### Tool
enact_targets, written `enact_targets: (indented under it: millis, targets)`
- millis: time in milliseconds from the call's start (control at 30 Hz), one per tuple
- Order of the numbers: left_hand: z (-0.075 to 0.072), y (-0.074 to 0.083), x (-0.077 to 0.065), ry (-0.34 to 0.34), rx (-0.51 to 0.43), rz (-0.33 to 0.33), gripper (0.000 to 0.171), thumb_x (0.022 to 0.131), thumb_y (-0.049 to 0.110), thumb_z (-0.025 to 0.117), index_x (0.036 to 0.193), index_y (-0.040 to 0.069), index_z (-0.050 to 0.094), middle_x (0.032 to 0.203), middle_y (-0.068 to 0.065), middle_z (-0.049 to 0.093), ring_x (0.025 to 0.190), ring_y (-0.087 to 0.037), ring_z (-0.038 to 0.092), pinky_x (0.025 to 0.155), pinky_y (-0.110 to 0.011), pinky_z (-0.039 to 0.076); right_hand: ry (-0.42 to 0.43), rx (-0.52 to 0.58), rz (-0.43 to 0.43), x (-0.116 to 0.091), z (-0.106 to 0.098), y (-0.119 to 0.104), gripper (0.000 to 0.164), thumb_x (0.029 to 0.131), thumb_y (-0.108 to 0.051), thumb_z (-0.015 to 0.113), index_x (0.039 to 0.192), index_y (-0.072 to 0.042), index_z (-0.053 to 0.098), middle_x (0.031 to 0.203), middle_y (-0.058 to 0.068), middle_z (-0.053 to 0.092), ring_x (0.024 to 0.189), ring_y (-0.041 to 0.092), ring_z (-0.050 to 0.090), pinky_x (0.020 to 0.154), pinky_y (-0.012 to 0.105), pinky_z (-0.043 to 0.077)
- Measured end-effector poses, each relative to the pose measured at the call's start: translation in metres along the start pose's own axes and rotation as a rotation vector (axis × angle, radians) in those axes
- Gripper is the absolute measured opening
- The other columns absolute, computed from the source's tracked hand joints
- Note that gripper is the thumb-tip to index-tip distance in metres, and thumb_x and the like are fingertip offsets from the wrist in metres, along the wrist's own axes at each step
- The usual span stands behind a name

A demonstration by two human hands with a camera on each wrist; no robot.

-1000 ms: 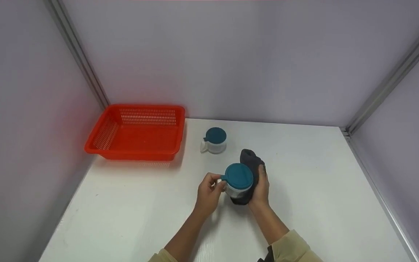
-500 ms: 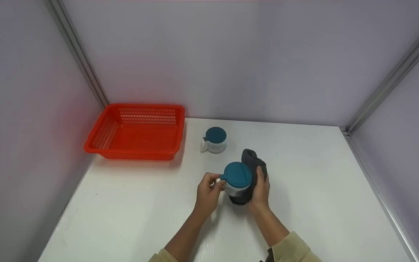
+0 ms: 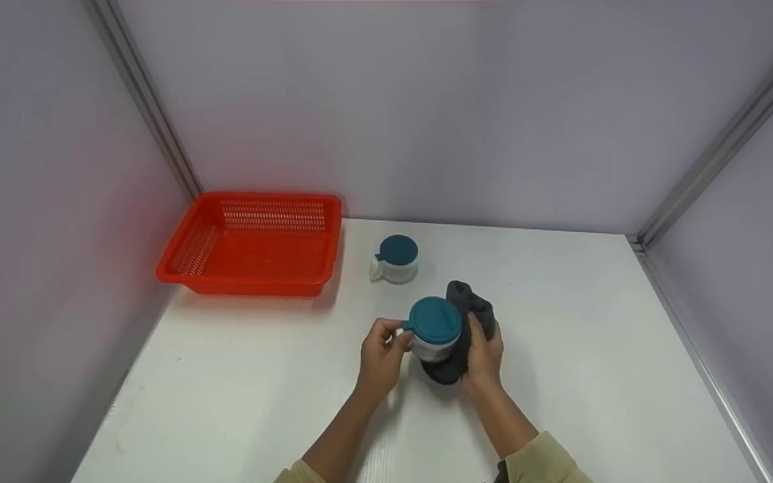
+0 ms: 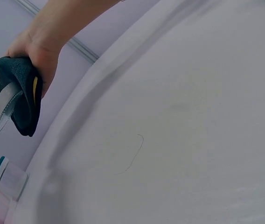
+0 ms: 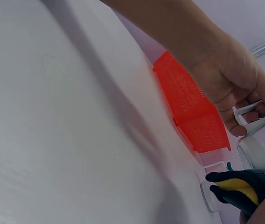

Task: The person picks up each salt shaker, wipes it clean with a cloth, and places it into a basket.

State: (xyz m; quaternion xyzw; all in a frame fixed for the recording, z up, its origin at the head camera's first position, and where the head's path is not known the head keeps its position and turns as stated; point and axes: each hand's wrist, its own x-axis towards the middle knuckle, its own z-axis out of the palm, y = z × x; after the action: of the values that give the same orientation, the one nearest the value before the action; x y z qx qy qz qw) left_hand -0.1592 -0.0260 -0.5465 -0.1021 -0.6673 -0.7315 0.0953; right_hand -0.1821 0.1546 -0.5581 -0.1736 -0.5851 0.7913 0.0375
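Note:
My left hand (image 3: pixel 380 359) grips the white handle (image 5: pixel 258 122) of a clear jar (image 3: pixel 434 329) with a teal lid, raised over the white table. My right hand (image 3: pixel 485 355) holds a dark grey cloth (image 3: pixel 472 303) against the jar's right side, the cloth bunched between palm and jar. A yellow patch (image 5: pixel 239 184) shows at the cloth's fold in the right wrist view. Farther back, a second teal-lidded jar (image 3: pixel 398 258) stands upright on the table, its handle facing left. In the left wrist view the held jar is cut off by the frame edge.
A red plastic basket (image 3: pixel 259 289) with slotted sides sits at the back left, near the wall corner. Pale panels (image 3: pixel 427 121) enclose the white table (image 3: pixel 225 389) at the back and both sides.
The right hand and cloth have slid slightly right and toward me along the jar. The held jar has shifted a little left. The second jar and basket stay put.

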Motion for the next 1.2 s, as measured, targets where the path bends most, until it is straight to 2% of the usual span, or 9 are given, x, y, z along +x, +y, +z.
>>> enact_targets:
  millis: [167, 333, 400, 533, 633, 733, 800, 1000, 1200]
  targets:
    - [0.000, 0.005, -0.001, 0.007, -0.023, -0.015, 0.012, 0.095, 0.003, 0.062, 0.106, 0.000, 0.057, 0.100, -0.011, 0.059, 0.089, -0.012, 0.059, 0.076, -0.028, 0.057, -0.002, -0.060, -0.017, -0.001, -0.006, 0.001, 0.070, 0.094, -0.051, 0.059, 0.152, -0.026, 0.028, 0.152, 0.001, 0.036, 0.138, 0.019, 0.033, 0.117, 0.040, 0.025]
    - [0.000, 0.003, -0.001, 0.013, -0.006, -0.004, 0.012, 0.095, 0.002, 0.061, 0.106, -0.001, 0.057, 0.100, -0.012, 0.059, 0.087, -0.012, 0.059, 0.076, -0.032, 0.058, 0.010, -0.162, -0.069, -0.002, -0.011, 0.000, 0.075, 0.096, -0.048, 0.059, 0.157, -0.031, 0.019, 0.161, -0.001, 0.025, 0.147, 0.021, 0.023, 0.121, 0.046, 0.017]
    - [0.000, -0.001, 0.001, 0.022, -0.003, -0.008, 0.011, 0.095, 0.001, 0.061, 0.106, 0.000, 0.057, 0.100, -0.012, 0.059, 0.088, -0.013, 0.060, 0.076, -0.034, 0.058, 0.007, -0.204, -0.087, -0.002, -0.013, 0.000, 0.074, 0.097, -0.047, 0.058, 0.157, -0.031, 0.018, 0.162, -0.002, 0.023, 0.149, 0.022, 0.021, 0.121, 0.048, 0.015]
    - [-0.001, -0.016, 0.004, 0.031, 0.002, 0.012, 0.012, 0.096, 0.005, 0.062, 0.106, 0.001, 0.058, 0.100, -0.011, 0.059, 0.088, -0.015, 0.060, 0.077, -0.038, 0.058, -0.006, -0.256, -0.106, -0.003, -0.016, 0.000, 0.070, 0.098, -0.045, 0.057, 0.156, -0.028, 0.022, 0.161, -0.001, 0.027, 0.148, 0.021, 0.024, 0.121, 0.046, 0.018]
    - [-0.003, -0.013, 0.003, 0.027, -0.007, 0.011, 0.012, 0.096, 0.006, 0.062, 0.106, 0.002, 0.058, 0.099, -0.011, 0.058, 0.089, -0.024, 0.062, 0.078, -0.043, 0.058, -0.013, -0.284, -0.126, -0.005, -0.018, 0.001, 0.069, 0.098, -0.043, 0.058, 0.156, -0.025, 0.025, 0.160, 0.000, 0.030, 0.148, 0.021, 0.026, 0.121, 0.045, 0.020]
    - [-0.003, -0.001, 0.002, 0.035, -0.014, -0.013, 0.012, 0.095, 0.002, 0.062, 0.106, 0.001, 0.058, 0.098, -0.012, 0.058, 0.089, -0.036, 0.061, 0.079, -0.046, 0.057, -0.018, -0.329, -0.164, -0.008, -0.020, 0.000, 0.066, 0.098, -0.040, 0.058, 0.155, -0.023, 0.028, 0.158, 0.002, 0.033, 0.147, 0.022, 0.028, 0.120, 0.046, 0.021]
    - [-0.003, 0.003, 0.001, 0.040, -0.016, -0.010, 0.012, 0.095, 0.002, 0.062, 0.106, 0.001, 0.058, 0.097, -0.012, 0.057, 0.090, -0.041, 0.061, 0.078, -0.042, 0.058, -0.024, -0.353, -0.193, -0.011, -0.021, -0.001, 0.065, 0.098, -0.037, 0.059, 0.154, -0.021, 0.029, 0.158, 0.003, 0.034, 0.147, 0.023, 0.029, 0.120, 0.046, 0.022]
    - [-0.004, 0.004, 0.003, 0.055, -0.007, -0.010, 0.013, 0.095, 0.002, 0.061, 0.107, 0.000, 0.057, 0.096, -0.011, 0.057, 0.089, -0.038, 0.062, 0.077, -0.035, 0.058, -0.026, -0.386, -0.263, -0.015, -0.023, 0.000, 0.060, 0.097, -0.029, 0.062, 0.150, -0.018, 0.037, 0.153, 0.004, 0.041, 0.144, 0.024, 0.034, 0.119, 0.047, 0.025]
    - [-0.006, 0.006, 0.002, 0.062, 0.006, -0.021, 0.014, 0.095, 0.004, 0.062, 0.108, 0.002, 0.057, 0.096, -0.010, 0.057, 0.086, -0.025, 0.062, 0.076, -0.030, 0.057, -0.026, -0.420, -0.290, -0.021, -0.023, 0.002, 0.061, 0.095, -0.029, 0.064, 0.149, -0.016, 0.038, 0.151, 0.007, 0.044, 0.142, 0.026, 0.038, 0.117, 0.048, 0.029]
